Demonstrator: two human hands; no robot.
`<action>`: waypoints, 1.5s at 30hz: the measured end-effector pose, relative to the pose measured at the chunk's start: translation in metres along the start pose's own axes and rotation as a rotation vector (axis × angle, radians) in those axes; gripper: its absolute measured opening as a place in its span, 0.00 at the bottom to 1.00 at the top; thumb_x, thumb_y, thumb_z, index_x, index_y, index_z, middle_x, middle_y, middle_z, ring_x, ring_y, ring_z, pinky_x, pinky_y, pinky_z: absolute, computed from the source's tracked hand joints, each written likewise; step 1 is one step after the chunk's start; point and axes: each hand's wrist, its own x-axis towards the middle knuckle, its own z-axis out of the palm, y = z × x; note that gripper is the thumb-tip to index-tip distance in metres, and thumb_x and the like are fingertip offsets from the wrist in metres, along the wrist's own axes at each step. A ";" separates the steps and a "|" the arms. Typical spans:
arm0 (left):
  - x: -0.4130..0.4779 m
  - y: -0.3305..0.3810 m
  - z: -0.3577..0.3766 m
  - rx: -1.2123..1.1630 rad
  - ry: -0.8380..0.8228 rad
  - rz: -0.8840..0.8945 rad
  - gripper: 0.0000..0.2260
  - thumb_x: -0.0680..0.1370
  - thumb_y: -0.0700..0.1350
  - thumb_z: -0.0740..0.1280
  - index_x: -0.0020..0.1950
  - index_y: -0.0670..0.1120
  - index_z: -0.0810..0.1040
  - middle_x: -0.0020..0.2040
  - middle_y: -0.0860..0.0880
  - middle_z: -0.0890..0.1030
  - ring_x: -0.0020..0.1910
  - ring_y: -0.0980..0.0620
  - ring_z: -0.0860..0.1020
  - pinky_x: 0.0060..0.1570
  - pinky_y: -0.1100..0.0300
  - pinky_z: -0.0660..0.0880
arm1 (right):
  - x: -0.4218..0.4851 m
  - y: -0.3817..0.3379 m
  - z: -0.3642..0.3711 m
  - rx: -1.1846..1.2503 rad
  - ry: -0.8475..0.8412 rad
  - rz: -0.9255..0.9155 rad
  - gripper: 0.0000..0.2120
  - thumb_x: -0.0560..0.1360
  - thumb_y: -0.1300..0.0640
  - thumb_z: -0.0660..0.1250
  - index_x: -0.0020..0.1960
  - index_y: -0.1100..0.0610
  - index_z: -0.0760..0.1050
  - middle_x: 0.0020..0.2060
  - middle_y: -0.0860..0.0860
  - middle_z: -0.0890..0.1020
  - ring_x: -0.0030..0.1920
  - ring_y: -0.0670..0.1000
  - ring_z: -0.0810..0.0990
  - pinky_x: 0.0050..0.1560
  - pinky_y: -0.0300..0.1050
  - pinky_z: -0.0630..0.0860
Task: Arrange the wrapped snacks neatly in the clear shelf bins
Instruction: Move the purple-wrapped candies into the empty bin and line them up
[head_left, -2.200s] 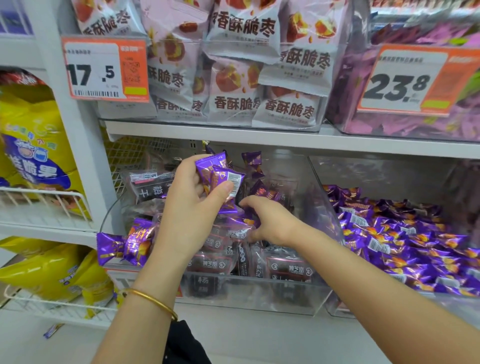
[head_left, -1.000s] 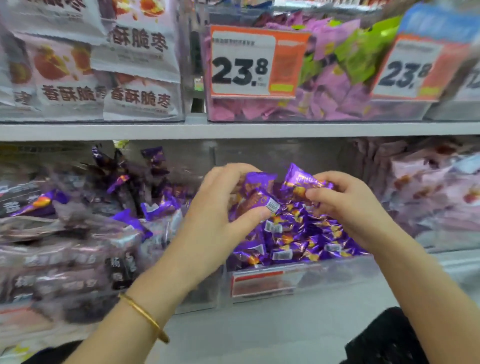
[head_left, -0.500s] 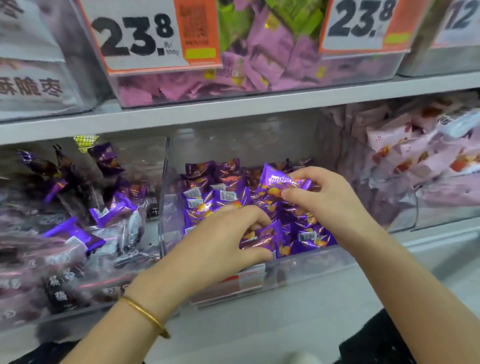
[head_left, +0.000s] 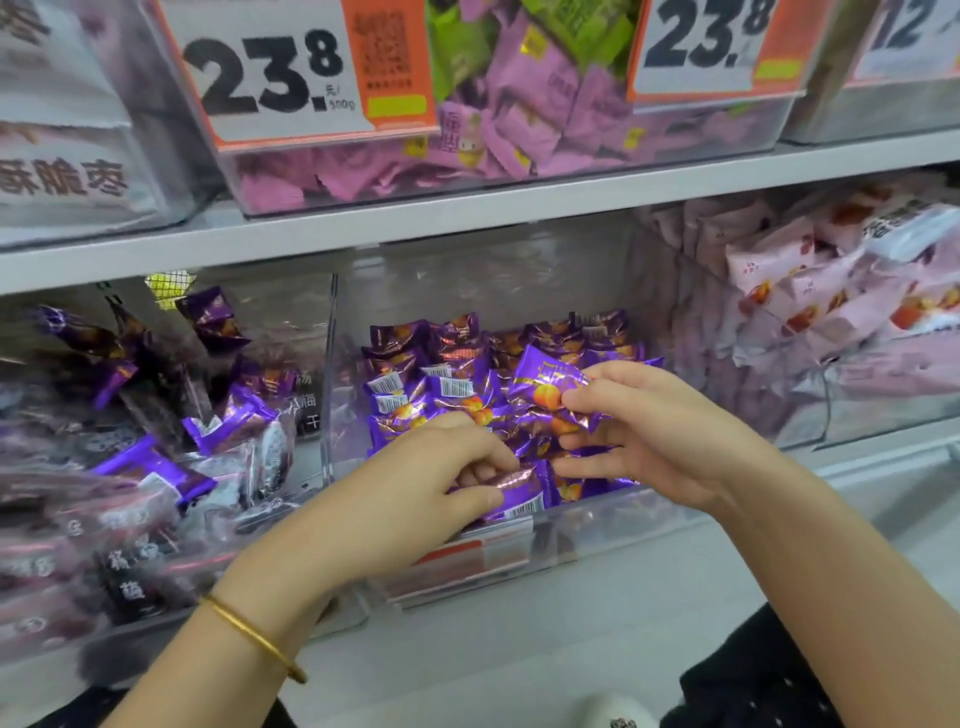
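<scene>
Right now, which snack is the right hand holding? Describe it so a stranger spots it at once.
Below the left orange 23.8 price tag, the middle clear bin of the lower row holds purple wrapped snacks. The right hand pinches one above the pile. Unlike its flat neighbours, this lifted snack is tilted, its orange fruit picture showing.

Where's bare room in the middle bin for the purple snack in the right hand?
A narrow strip between the left wall of the middle bin and the purple snacks looks bare, and there is open air above them under the shelf. The front, around the left hand and right hand, is crowded.
</scene>
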 end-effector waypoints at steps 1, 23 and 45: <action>-0.001 0.000 -0.001 -0.019 0.007 -0.007 0.09 0.75 0.42 0.68 0.52 0.53 0.78 0.46 0.55 0.74 0.44 0.61 0.72 0.44 0.71 0.69 | 0.000 0.001 0.000 -0.012 0.006 0.004 0.03 0.74 0.63 0.67 0.43 0.59 0.73 0.44 0.57 0.76 0.38 0.54 0.75 0.42 0.56 0.82; 0.010 0.001 -0.004 -0.120 0.093 -0.142 0.11 0.76 0.40 0.67 0.54 0.53 0.80 0.47 0.54 0.77 0.39 0.62 0.75 0.41 0.71 0.71 | 0.004 -0.009 -0.003 -0.030 0.049 -0.051 0.03 0.74 0.64 0.66 0.45 0.58 0.74 0.41 0.58 0.78 0.37 0.54 0.79 0.39 0.47 0.82; 0.047 -0.002 -0.007 -0.800 0.153 -0.311 0.17 0.78 0.54 0.61 0.52 0.40 0.77 0.40 0.42 0.81 0.33 0.53 0.79 0.31 0.60 0.78 | 0.015 -0.013 0.004 -0.278 -0.102 -0.136 0.07 0.75 0.69 0.65 0.48 0.60 0.70 0.30 0.57 0.77 0.26 0.48 0.76 0.28 0.39 0.75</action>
